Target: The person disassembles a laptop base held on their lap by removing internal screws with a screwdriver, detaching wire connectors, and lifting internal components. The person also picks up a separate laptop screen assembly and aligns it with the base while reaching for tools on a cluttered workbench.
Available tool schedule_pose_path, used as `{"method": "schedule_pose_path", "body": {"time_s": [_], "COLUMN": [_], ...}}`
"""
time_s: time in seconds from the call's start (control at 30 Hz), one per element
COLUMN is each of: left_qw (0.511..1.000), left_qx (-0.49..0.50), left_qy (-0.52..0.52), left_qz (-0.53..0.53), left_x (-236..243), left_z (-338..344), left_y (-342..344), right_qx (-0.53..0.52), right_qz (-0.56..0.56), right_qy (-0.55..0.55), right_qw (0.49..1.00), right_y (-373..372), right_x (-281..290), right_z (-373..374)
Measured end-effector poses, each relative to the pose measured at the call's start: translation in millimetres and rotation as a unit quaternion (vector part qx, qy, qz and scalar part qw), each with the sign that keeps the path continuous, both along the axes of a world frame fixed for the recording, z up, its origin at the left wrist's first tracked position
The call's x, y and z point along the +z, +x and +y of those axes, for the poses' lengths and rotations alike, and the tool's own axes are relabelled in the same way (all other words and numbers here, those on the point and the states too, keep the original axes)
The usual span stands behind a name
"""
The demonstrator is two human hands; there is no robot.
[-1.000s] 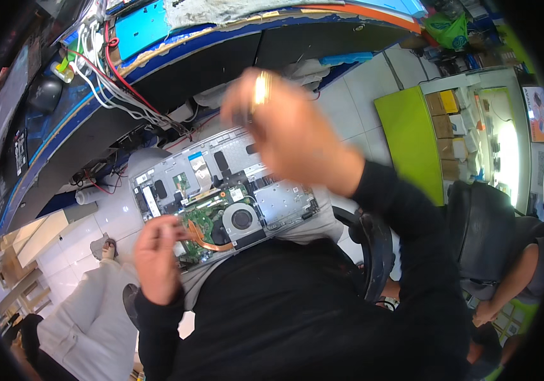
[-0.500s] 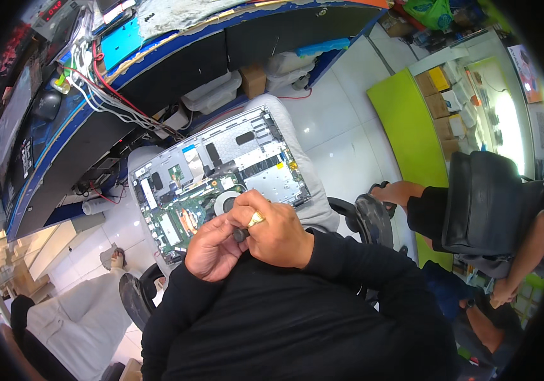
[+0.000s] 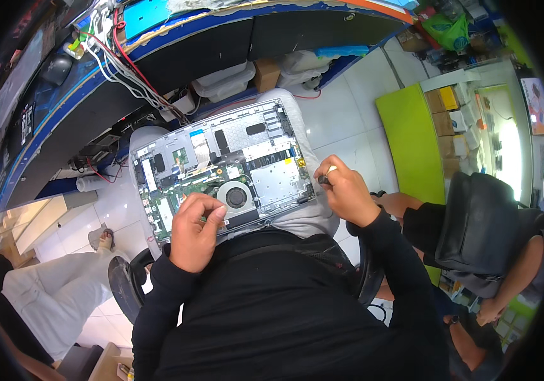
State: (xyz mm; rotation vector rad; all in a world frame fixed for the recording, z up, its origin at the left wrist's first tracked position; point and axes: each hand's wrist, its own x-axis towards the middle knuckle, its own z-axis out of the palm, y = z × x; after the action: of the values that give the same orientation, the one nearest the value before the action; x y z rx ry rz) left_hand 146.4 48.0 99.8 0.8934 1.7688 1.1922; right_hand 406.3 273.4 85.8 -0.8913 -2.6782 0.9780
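An opened laptop base (image 3: 272, 136) lies across my lap, its inner parts facing up. It shows a green circuit board (image 3: 189, 189), a round black cooling fan (image 3: 236, 197) and a flat silver plate at the right. My left hand (image 3: 194, 232) is over the front edge beside the fan, thumb and forefinger pinched together. Whether something small is between those fingertips cannot be made out. Off the laptop's right edge, my right hand (image 3: 351, 193) is closed around a dark-handled screwdriver (image 3: 324, 180); only the handle's end shows.
A blue-edged workbench (image 3: 208, 47) curves along the far side, with cables (image 3: 126, 86) hanging from it and plastic tubs (image 3: 224, 82) underneath. At the right, a person sits with a black bag (image 3: 481, 222) near a green-sided display case (image 3: 408, 124). Another person's legs (image 3: 62, 295) are at the left.
My hands were together over the laptop's front edge and have drawn apart. The right moved right with the screwdriver; the left moved slightly left. The fan now shows fully.
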Motion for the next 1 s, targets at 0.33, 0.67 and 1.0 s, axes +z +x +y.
{"method": "schedule_pose_path", "body": {"time_s": [0.33,0.67,1.0], "left_qw": [0.970,0.971,0.969], "left_qx": [-0.041,-0.045,-0.056], "left_qy": [0.066,0.065,0.071], "left_qz": [0.230,0.227,0.230], "left_x": [-27.0,-30.2,-30.3], "left_z": [-19.3,-17.9,-16.6], "left_y": [5.2,7.5,6.9], "right_qx": [0.079,0.116,-0.001], "right_qz": [-0.063,-0.049,-0.007], "right_qy": [0.086,0.125,-0.086], "right_qw": [0.991,0.984,0.996], "right_y": [3.2,3.8,-0.1], "right_x": [-25.5,-24.4,-21.5], "right_z": [-4.4,-3.2,4.3]}}
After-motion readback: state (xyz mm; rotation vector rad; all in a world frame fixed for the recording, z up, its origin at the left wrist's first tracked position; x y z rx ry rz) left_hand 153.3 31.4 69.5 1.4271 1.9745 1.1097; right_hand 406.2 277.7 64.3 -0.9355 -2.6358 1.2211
